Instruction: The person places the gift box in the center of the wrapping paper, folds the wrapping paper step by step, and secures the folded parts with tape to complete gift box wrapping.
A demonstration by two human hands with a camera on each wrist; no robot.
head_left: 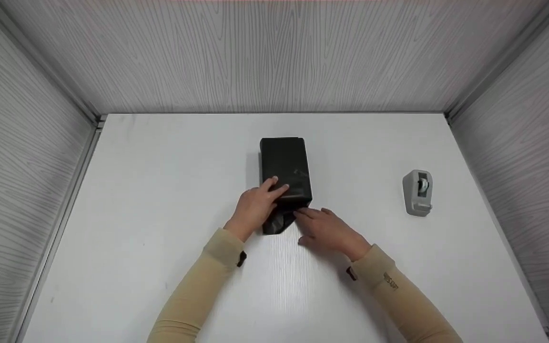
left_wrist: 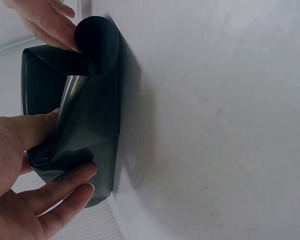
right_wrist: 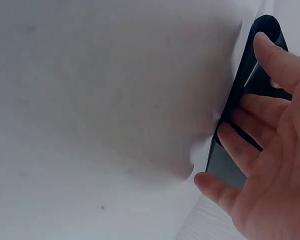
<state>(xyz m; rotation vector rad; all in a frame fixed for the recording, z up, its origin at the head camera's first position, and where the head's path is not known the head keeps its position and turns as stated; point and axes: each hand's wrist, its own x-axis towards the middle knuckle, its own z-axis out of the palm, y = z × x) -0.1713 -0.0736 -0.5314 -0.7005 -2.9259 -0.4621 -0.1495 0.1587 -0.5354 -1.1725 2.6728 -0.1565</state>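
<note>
Nearest us, at btm L, a tan sleeve [head_left: 193,290] runs up to our left hand [head_left: 253,209]. Its grip is clamped on the near-left corner of the black pkg [head_left: 284,159]: fingers over top and L side, thumb vs. the end. Pkg lies approx. halfway between the L and R edges of the table [head_left: 160,200], closer to the far edge. Next, the end flap [head_left: 277,224] sticks out toward us, its R part curled in a loop, not yet flat. Our right hand [head_left: 326,228] has its grip apart, fingers nearly straight, touching the flap's R side; can't tell if the thumb touches. Near the R edge stands a grey tape dispenser [head_left: 417,193]. To fold well, we'd press firmly w/ the L so nothing skids, push the R side in flush, crease it sharp, flatten the loop, and mind the trapped L thumb.
</note>
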